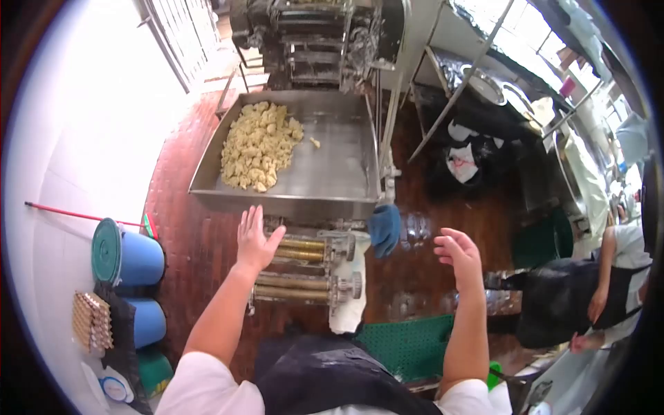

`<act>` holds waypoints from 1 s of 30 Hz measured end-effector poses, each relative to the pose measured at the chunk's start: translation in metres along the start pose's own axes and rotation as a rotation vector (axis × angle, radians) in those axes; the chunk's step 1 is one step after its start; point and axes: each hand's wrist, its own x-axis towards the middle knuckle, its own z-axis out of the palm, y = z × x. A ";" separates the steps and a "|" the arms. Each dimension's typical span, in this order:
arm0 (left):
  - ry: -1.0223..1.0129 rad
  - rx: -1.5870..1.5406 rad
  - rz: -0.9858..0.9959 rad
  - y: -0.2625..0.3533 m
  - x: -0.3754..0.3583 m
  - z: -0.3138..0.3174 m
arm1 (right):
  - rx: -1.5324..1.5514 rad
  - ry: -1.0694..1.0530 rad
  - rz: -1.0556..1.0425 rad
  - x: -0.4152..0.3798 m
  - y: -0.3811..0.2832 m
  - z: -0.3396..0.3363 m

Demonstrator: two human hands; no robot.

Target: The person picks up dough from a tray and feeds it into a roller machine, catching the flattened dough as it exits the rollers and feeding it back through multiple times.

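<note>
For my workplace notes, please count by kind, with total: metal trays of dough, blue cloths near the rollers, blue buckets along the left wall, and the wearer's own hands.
Metal tray of dough: 1
Blue cloth: 1
Blue buckets: 2
Wearer's left hand and right hand: 2
Total: 6

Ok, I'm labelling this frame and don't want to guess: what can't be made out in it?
All in the head view:
Left hand: palm hidden, turned away from the camera.
Tray: floor under the dough hidden by the pile.
Machine: top cut off by the upper edge.
Upper bucket: inside hidden by its lid.
Left wall: detail washed out by glare.
</note>
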 end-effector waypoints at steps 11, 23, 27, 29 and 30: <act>0.102 -0.505 -0.205 -0.002 -0.020 -0.004 | -0.210 0.148 -0.626 0.165 -0.078 0.039; 0.298 -0.019 -0.131 0.133 0.168 0.016 | -0.480 0.435 -0.794 0.652 -0.234 0.059; 0.378 0.137 -0.484 0.138 0.072 0.018 | -0.614 0.492 -0.860 0.717 -0.295 0.093; 0.354 0.262 -0.724 0.148 -0.002 0.037 | -0.639 0.510 -0.761 0.766 -0.340 0.121; 0.331 0.296 -0.848 0.158 -0.035 0.046 | -0.619 0.310 -0.647 0.777 -0.356 0.126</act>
